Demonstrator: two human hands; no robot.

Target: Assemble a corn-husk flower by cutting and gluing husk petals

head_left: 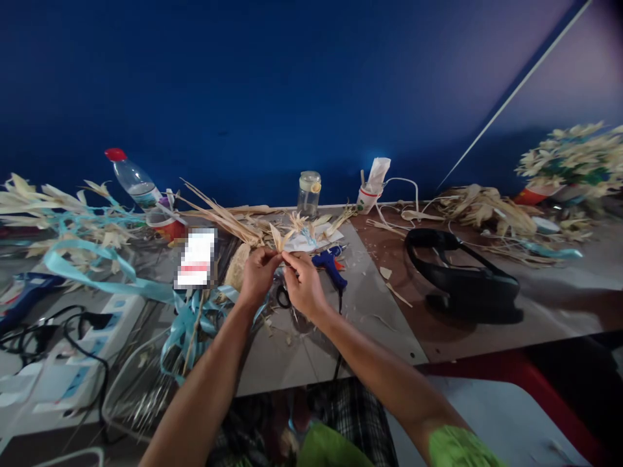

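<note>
Both hands meet over the middle of the table, fingertips close together. A small pale dried-husk piece (279, 237), petal-like, stands up between them. My left hand (260, 272) pinches its base from the left. From the right, my right hand (302, 275) pinches it too, thumb and finger closed. Just right of my right hand lies a blue glue gun (331, 264). Black-handled scissors (283, 297) show partly beneath the hands. Behind them, a husk flower (300, 225) rests on white paper (311, 241). Long dried husks (228, 217) lie behind my left hand.
A phone (196, 258), light-blue ribbon (187, 324) and a white power strip (92, 350) are at left. A bottle (135, 181) and a jar (309, 194) stand at the back. A black headset (462, 275), husk pile (479, 207) and potted flowers (569, 155) occupy the right.
</note>
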